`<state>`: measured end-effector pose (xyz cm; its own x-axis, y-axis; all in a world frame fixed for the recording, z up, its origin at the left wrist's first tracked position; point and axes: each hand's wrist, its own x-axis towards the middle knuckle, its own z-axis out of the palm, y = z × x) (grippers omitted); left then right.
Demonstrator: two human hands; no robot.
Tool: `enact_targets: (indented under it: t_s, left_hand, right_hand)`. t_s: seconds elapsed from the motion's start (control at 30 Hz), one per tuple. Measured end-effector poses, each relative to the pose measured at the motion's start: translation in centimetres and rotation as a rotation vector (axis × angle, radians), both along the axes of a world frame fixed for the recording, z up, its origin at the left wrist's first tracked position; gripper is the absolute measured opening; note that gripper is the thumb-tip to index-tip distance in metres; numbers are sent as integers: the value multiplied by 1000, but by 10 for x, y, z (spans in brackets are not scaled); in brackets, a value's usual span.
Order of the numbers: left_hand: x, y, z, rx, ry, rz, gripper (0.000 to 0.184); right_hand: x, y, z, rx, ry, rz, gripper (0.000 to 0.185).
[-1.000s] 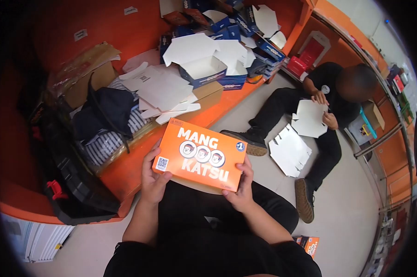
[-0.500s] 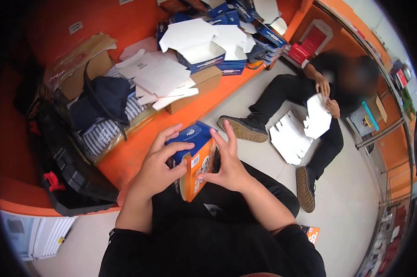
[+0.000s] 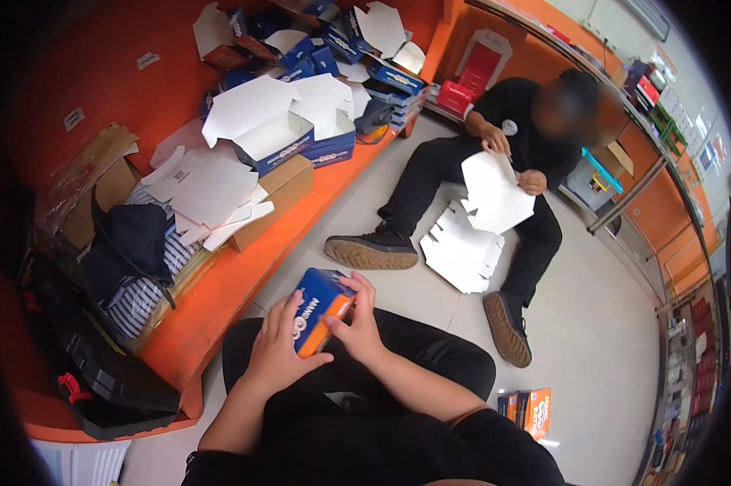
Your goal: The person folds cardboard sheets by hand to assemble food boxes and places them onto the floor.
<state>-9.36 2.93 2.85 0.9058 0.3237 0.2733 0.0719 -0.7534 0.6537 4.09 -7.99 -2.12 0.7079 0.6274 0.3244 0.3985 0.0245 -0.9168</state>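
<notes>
Head view: from where I stand, the left hand (image 3: 280, 343) and right hand (image 3: 362, 328) both grasp a blue-and-orange box (image 3: 322, 306), a grip on each side, near the lap. Orange-and-dark boxes (image 3: 537, 413) rest on the floor (image 3: 600, 405) to the near right. Far off, a co-worker (image 3: 521, 134) holds a white sheet (image 3: 495, 194); an open blue box (image 3: 286, 154) sits on the orange table (image 3: 212, 306), left.

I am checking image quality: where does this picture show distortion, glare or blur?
Head view: corners go black, outer edges bow; same view: the lower white sheet looks washed out; same view: the co-worker's head is blurred, while the held box shows partly readable lettering.
</notes>
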Motion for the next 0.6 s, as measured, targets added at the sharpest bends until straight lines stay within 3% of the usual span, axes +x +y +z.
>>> enact_targets:
  t_s: [0.1, 0.17, 0.27, 0.5, 0.57, 0.6]
  left_hand:
    - [0, -7, 0, 27, 188, 25, 93]
    - [2, -14, -3, 166, 180, 65, 85]
    - [10, -21, -10, 298, 177, 60, 83]
    - [34, -25, 6, 403, 221, -106, 73]
    - [39, -15, 4, 389, 240, -193, 68]
    - [43, -9, 11, 391, 240, -265, 67]
  right_hand:
    - [6, -5, -24, 127, 244, -12, 62]
    - [3, -10, -25, 177, 397, 43, 60]
    - [10, -16, -42, 160, 371, 24, 58]
    - [18, -30, -47, 372, 608, 72, 64]
    - [42, -39, -72, 64, 357, 40, 68]
    - [54, -46, -54, -73, 100, 87, 71]
